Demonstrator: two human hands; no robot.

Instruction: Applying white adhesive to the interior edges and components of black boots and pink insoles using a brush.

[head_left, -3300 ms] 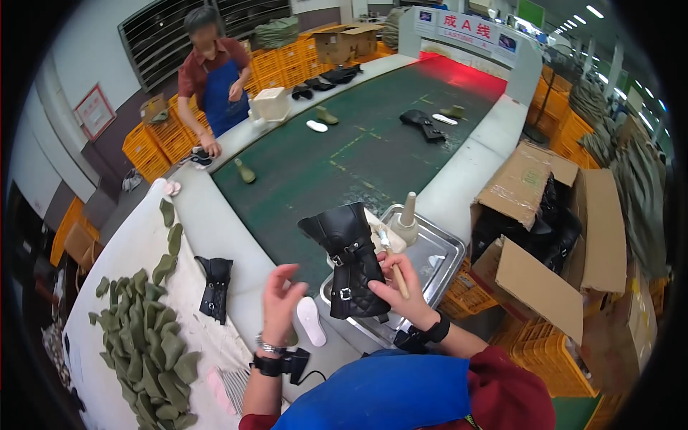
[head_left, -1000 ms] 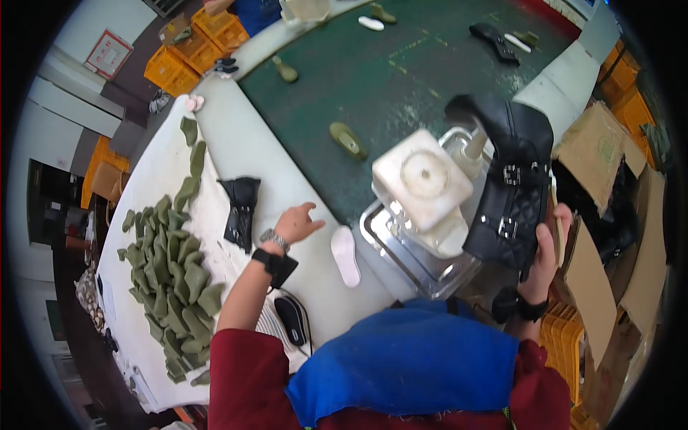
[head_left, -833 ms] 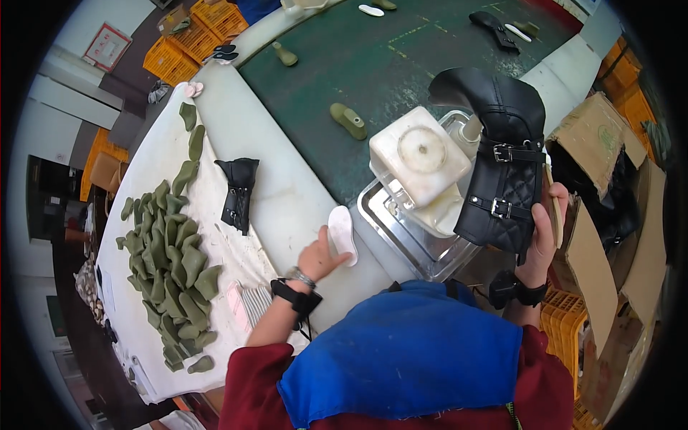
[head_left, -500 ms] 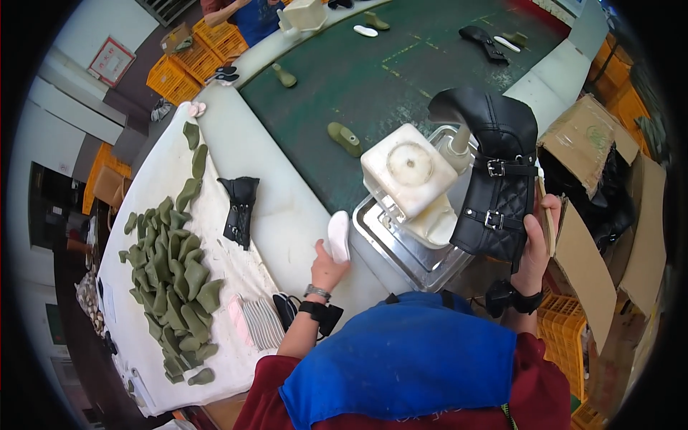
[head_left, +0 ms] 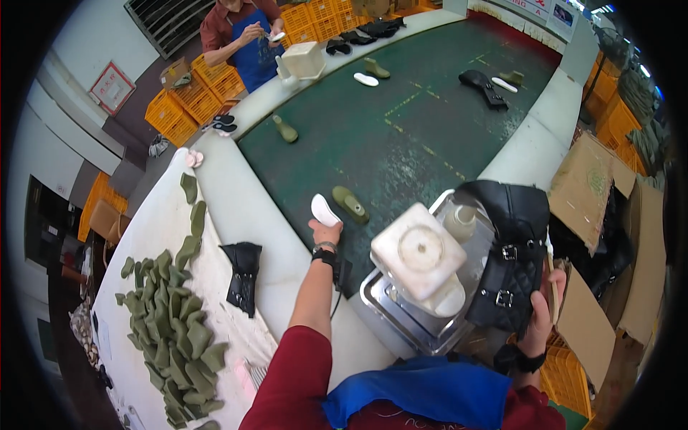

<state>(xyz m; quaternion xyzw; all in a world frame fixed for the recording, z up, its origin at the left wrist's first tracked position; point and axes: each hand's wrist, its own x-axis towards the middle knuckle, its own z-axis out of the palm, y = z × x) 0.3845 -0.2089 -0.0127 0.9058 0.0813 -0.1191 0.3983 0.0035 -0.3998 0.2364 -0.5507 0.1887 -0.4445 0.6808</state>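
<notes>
My left hand point(head_left: 327, 233) reaches out over the green belt, its fingers closed on the heel end of a white insole point(head_left: 325, 209). An olive-green shoe last point(head_left: 350, 204) lies just to the right of that insole. My right hand point(head_left: 537, 315) grips the lower end of a black boot upper point(head_left: 507, 254) with buckled straps and a quilted panel. A flat tan strip point(head_left: 553, 297), perhaps a brush handle, also sits in the right hand; the rest of it is hidden. Beside the upper, a white plastic container point(head_left: 418, 251) stands on a metal tray point(head_left: 383, 297).
A heap of olive lasts point(head_left: 175, 330) covers the white cloth on the left, near another black upper point(head_left: 242, 278). More lasts and insoles lie on the green belt point(head_left: 387, 158). A co-worker point(head_left: 247, 43) stands at the far left. Cardboard boxes point(head_left: 595, 179) crowd the right side.
My left hand has carried the white insole forward, from the pale table edge to over the green belt beside the last. The right hand still holds the upper. The view has shifted.
</notes>
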